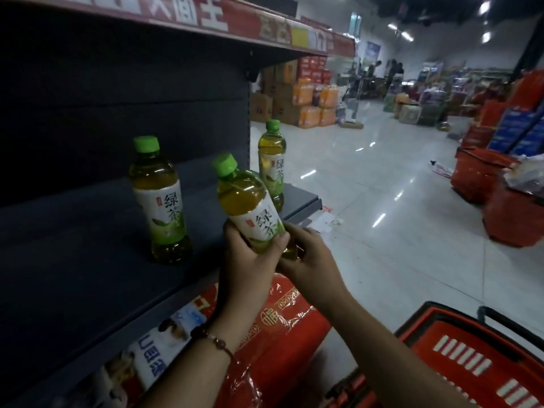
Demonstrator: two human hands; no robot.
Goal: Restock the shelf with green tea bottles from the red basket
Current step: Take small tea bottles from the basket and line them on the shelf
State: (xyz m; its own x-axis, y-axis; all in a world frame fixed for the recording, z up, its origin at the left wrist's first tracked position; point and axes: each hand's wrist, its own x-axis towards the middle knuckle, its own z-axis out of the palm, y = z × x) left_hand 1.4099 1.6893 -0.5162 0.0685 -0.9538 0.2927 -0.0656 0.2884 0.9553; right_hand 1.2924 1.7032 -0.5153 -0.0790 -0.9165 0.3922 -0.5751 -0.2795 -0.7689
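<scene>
I hold a green tea bottle (245,201) with a green cap, tilted left, just above the front edge of the dark shelf (73,260). My left hand (250,260) wraps its lower part and my right hand (309,257) grips its base. Two more green tea bottles stand upright on the shelf: one (159,198) to the left and one (272,160) near the shelf's far end. The red basket (459,360) sits at the bottom right; its contents are out of view.
A red plastic-wrapped package (282,325) lies below the shelf edge under my arms. More red baskets (482,178) stand on the shiny floor at right. Stacked cartons and orange drink packs (309,98) fill the aisle's far end. An upper shelf (206,22) hangs overhead.
</scene>
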